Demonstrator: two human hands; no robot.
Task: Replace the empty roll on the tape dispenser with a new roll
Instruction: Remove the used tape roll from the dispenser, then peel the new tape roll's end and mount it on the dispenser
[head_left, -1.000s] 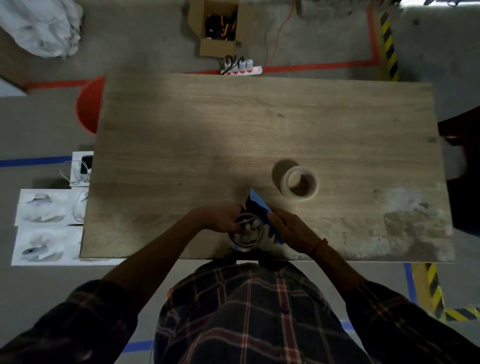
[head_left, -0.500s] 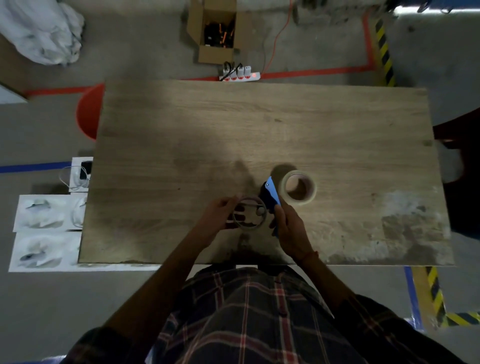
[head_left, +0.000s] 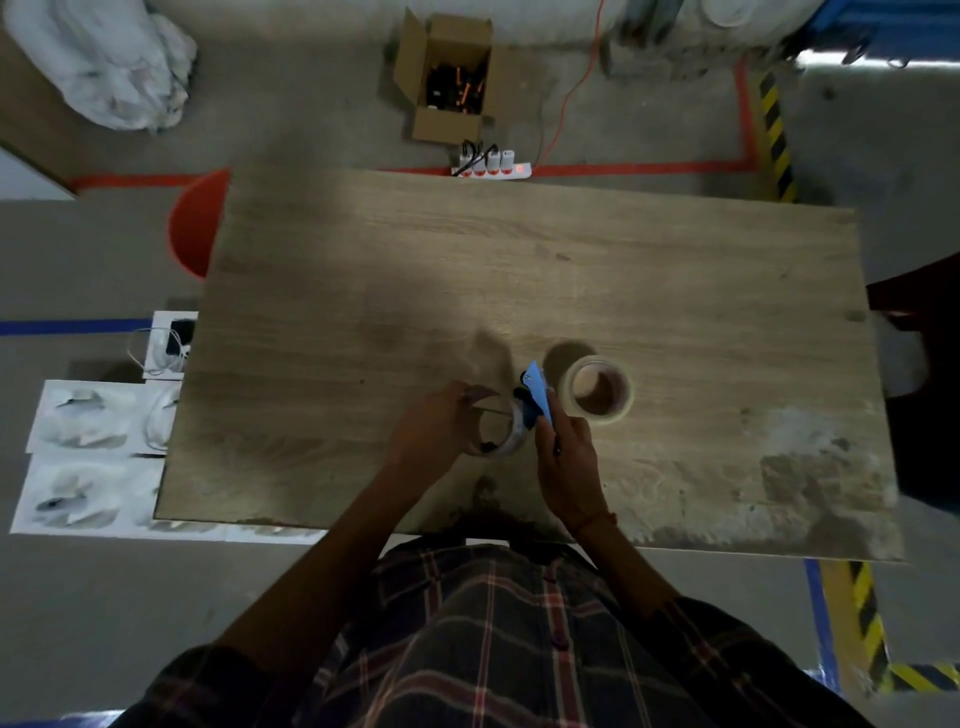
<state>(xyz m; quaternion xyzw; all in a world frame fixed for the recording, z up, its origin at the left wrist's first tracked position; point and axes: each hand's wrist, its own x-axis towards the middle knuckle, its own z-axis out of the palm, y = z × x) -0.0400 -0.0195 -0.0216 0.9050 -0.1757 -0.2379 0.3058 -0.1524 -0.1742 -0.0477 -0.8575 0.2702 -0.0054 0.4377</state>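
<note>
The tape dispenser (head_left: 536, 397), blue, stands near the worktop's (head_left: 519, 260) front edge, gripped low by the right hand (head_left: 563, 457), fingers closed around its handle. The empty roll (head_left: 496, 428), a thin clear ring, sits at nine o'clock of it, pinched by the left hand (head_left: 434, 431); whether it has cleared the hub is hard to tell. The new roll (head_left: 597, 389) lies flat just beside the dispenser at three o'clock. A skewed pull could jam the ring or drag fingers across the cutter.

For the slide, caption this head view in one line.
Left hand pulls the spent clear ring off the blue tape dispenser in the right hand.
</note>
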